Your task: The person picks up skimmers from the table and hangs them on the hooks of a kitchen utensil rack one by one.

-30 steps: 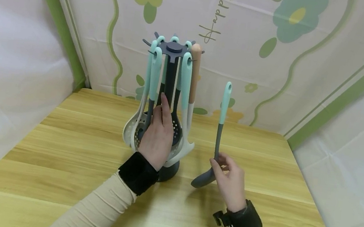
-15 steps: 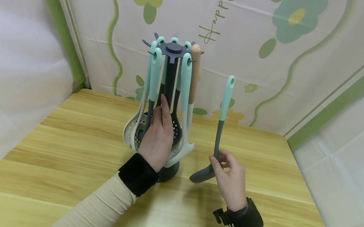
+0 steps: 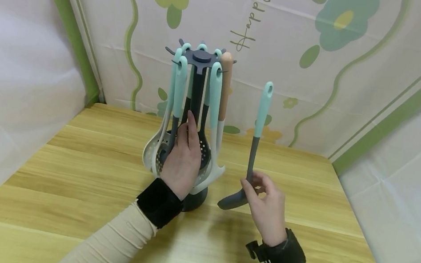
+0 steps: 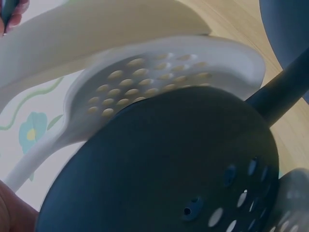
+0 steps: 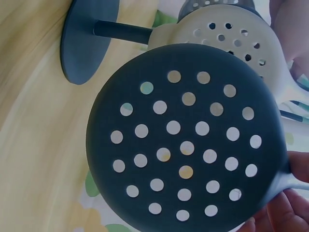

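My right hand (image 3: 267, 209) pinches a dark grey skimmer (image 5: 187, 130) where its neck meets the head. Its mint handle (image 3: 264, 107) points up, and the round head, full of holes, hangs above the table. To its left stands a dark utensil stand (image 3: 201, 58) with mint-handled utensils hung around it. My left hand (image 3: 181, 163) reaches in among them and grips the stand near its post, one finger straight along it; its thumb is hidden. Beside that hand, a white perforated utensil (image 4: 236, 63) and a dark perforated one (image 4: 159, 145) fill the left wrist view.
The stand's round base (image 3: 195, 201) sits on the wooden table (image 3: 87, 177). A wooden-handled utensil (image 3: 223, 88) hangs on the stand's right side, near a white hooked head (image 3: 209, 178). Flower-printed cloth (image 3: 281, 33) encloses the back and sides.
My right hand has lifted the skimmer slightly and brought its head a little left, nearer the stand. My left hand stays in place on the stand.
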### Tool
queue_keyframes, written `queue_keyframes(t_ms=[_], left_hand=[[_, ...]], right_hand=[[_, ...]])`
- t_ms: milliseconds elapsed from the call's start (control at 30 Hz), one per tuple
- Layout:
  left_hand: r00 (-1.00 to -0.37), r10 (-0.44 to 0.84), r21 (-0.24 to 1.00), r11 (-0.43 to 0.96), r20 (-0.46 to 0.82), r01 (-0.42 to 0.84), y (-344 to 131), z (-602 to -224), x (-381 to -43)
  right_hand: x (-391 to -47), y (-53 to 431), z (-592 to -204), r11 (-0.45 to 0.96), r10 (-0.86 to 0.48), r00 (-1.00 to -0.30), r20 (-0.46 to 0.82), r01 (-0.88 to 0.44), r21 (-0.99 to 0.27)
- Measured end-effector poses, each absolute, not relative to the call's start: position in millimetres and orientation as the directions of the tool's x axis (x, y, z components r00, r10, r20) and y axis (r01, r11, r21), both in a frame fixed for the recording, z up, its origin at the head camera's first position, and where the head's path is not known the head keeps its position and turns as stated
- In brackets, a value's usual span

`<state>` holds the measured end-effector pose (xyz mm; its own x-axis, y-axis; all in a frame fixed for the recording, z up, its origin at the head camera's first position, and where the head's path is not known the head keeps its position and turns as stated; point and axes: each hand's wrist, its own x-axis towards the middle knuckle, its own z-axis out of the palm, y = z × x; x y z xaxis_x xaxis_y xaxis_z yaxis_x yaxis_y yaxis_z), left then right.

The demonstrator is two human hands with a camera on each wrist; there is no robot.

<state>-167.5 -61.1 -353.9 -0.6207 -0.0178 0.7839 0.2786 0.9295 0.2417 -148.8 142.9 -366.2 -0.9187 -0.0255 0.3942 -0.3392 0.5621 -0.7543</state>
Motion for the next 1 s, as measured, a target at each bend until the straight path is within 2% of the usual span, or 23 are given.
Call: queue_keyframes(t_ms=[500,1000], left_hand=[[-0.583,-0.01,0.208,0.939,0.812,0.274,-61,-356,-167],[-0.61,0.01,0.201,0.94,0.792,0.276,-58,-358,-160]], right_hand=[[-138,137,-359,0.532,-0.058,-0.878,0.475,-0.429,-0.73],[-128,125,-349,0.491,-0.102,-0.847,0.522,-0.499,-0.714]])
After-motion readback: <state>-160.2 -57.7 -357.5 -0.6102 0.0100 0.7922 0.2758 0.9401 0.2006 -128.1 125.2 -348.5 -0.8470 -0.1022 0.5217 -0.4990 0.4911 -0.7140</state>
